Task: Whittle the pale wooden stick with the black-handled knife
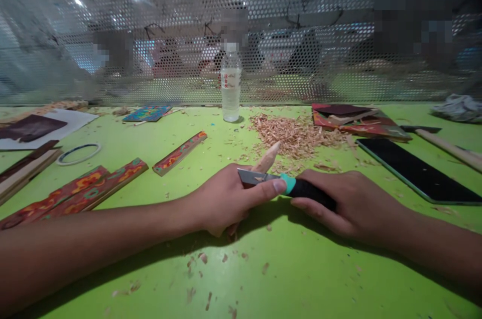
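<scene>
My left hand [229,198] is closed around a pale wooden stick [266,157], whose tapered end points up and away from me. Its thumb presses on the back of a knife near the blade's base. The knife [309,192] has a black handle with a turquoise collar, and my right hand [350,201] grips that handle. The metal blade points left and lies across the stick, with a small shaving on it. Beyond the hands a pile of wood shavings [291,133] is spread on the green table [301,279].
A water bottle [231,86] stands before a perforated metal screen [181,33]. To the right lie a phone [417,171], a wooden-handled tool [452,150] and a painted board [391,128]. Painted strips [181,152] and a tape roll [79,154] lie left.
</scene>
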A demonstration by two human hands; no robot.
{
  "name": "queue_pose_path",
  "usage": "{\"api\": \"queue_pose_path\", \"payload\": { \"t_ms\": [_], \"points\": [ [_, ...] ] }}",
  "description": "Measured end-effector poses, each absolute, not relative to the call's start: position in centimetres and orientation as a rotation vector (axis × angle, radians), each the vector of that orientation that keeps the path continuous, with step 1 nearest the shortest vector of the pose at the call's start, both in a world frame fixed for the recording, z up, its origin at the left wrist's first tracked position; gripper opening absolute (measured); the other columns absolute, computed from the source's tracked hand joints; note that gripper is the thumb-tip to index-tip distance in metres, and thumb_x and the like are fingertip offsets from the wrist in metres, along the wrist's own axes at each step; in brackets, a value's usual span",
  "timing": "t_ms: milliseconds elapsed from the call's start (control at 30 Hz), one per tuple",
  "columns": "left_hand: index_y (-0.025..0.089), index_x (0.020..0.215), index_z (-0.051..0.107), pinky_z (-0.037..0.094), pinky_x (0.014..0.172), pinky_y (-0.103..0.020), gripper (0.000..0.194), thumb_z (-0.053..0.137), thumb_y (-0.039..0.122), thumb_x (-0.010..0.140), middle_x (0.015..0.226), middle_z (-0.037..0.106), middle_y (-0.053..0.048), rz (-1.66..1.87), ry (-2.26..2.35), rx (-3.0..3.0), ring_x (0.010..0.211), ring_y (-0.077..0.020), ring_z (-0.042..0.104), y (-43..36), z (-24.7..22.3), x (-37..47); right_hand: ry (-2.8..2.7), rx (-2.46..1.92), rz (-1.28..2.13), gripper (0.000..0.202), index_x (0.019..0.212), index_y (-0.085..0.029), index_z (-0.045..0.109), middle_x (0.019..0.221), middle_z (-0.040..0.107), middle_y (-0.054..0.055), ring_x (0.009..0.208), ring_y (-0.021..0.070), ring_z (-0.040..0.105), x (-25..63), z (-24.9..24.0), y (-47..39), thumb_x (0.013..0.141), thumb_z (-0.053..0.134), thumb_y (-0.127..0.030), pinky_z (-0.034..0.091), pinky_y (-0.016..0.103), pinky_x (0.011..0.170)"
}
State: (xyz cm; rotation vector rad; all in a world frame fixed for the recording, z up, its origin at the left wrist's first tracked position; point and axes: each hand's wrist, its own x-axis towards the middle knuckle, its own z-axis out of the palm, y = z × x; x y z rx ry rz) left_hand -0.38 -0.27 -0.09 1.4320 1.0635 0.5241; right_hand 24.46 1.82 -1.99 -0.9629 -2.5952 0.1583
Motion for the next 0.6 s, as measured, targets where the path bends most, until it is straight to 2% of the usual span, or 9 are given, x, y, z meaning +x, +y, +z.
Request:
{"api": "queue_pose_path", "payload": {
  "t_ms": [67, 133, 267, 400, 600],
  "points": [
    [0.023, 0.069, 0.045, 0.036, 0.027, -0.016, 0.048, 0.069, 0.061, 0.084, 0.037, 0.039, 0.011, 0.529, 1.085, 1.416, 0.029, -0.0090, 0.038, -0.29, -0.02, -0.34, -2.586, -0.975, 0.103, 0.036, 0.087, -0.021, 0.055, 0.066, 0.062, 0.001, 0.050, 0.0143, 0.051, 24.43, -2.09, 1.77, 0.099, 0.046, -0.053, 0.029, 0.027, 0.051],
    [0.022, 0.070, 0.049, 0.035, 0.026, -0.017, 0.046, 0.068, 0.062, 0.084, 0.039, 0.036, 0.012, 0.548, 1.103, 1.407, 0.029, -0.0087, 0.036, -0.32, 0.06, -0.23, -2.568, -0.992, 0.065, 0.036, 0.088, -0.021, 0.056, 0.067, 0.063, 0.002, 0.051, 0.0148, 0.053, 24.40, -2.20, 1.74, 0.100, 0.045, -0.053, 0.029, 0.027, 0.051],
    [0.020, 0.097, 0.063, 0.035, 0.024, -0.017, 0.044, 0.063, 0.063, 0.088, 0.044, 0.030, 0.014, 0.598, 1.098, 1.373, 0.029, -0.0082, 0.030, -0.38, 0.07, 0.09, -2.529, -1.020, 0.065, 0.035, 0.090, -0.021, 0.058, 0.069, 0.066, 0.002, 0.052, 0.0152, 0.055, 24.31, -2.29, 1.75, 0.100, 0.045, -0.052, 0.031, 0.027, 0.051],
    [0.021, 0.119, 0.060, 0.036, 0.025, -0.016, 0.052, 0.064, 0.063, 0.088, 0.044, 0.031, 0.015, 0.611, 1.074, 1.370, 0.030, -0.0083, 0.029, -0.39, -0.02, 0.08, -2.530, -1.021, 0.088, 0.035, 0.089, -0.021, 0.057, 0.068, 0.066, 0.002, 0.051, 0.0147, 0.054, 24.32, -2.20, 1.78, 0.100, 0.044, -0.052, 0.031, 0.026, 0.051],
    [0.020, 0.113, 0.061, 0.039, 0.025, -0.018, 0.050, 0.062, 0.064, 0.089, 0.045, 0.033, 0.014, 0.567, 1.067, 1.394, 0.030, -0.0087, 0.033, -0.23, -0.03, -0.15, -2.550, -1.060, 0.150, 0.039, 0.088, -0.021, 0.057, 0.068, 0.065, 0.002, 0.053, 0.0151, 0.054, 24.33, -2.05, 1.98, 0.100, 0.042, -0.055, 0.031, 0.027, 0.052]
  ]
}}
